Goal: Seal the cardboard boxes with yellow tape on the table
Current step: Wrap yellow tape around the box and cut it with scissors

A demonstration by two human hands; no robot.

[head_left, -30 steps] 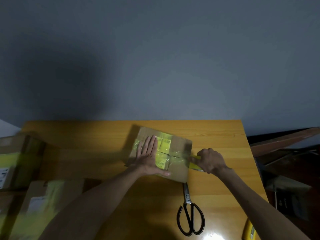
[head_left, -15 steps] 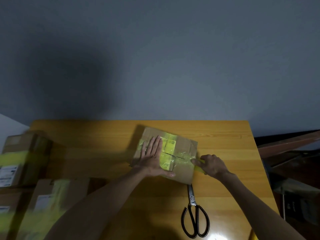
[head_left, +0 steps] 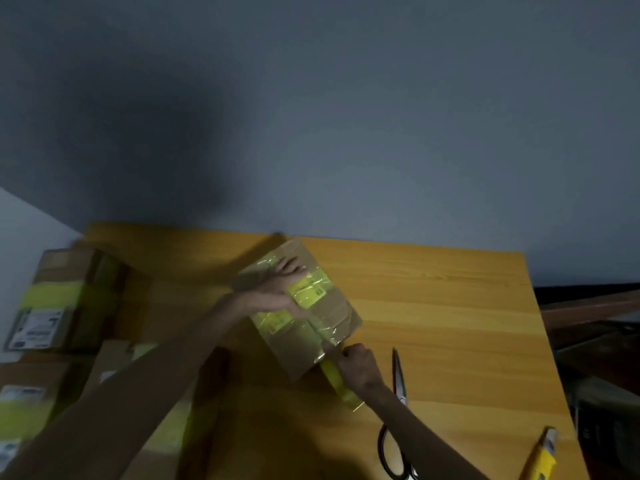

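A small cardboard box (head_left: 332, 306) crossed with yellow tape lies turned at an angle on the wooden table (head_left: 450, 306). My left hand (head_left: 277, 289) lies flat across its top with the fingers straight, pressing it down. My right hand (head_left: 356, 367) is at the box's near right corner, its fingers curled and pinching a loose strip of yellow tape (head_left: 337, 377) that runs from the box edge down past the wrist.
Black-handled scissors (head_left: 396, 420) lie on the table just right of my right forearm. A yellow roll or tool (head_left: 542, 455) sits at the near right edge. Several taped cardboard boxes (head_left: 62, 299) are stacked at the left.
The box has rotated clockwise under my left hand. My right hand followed its corner nearer to me, still pinching the tape strip. The view shifted to the left.
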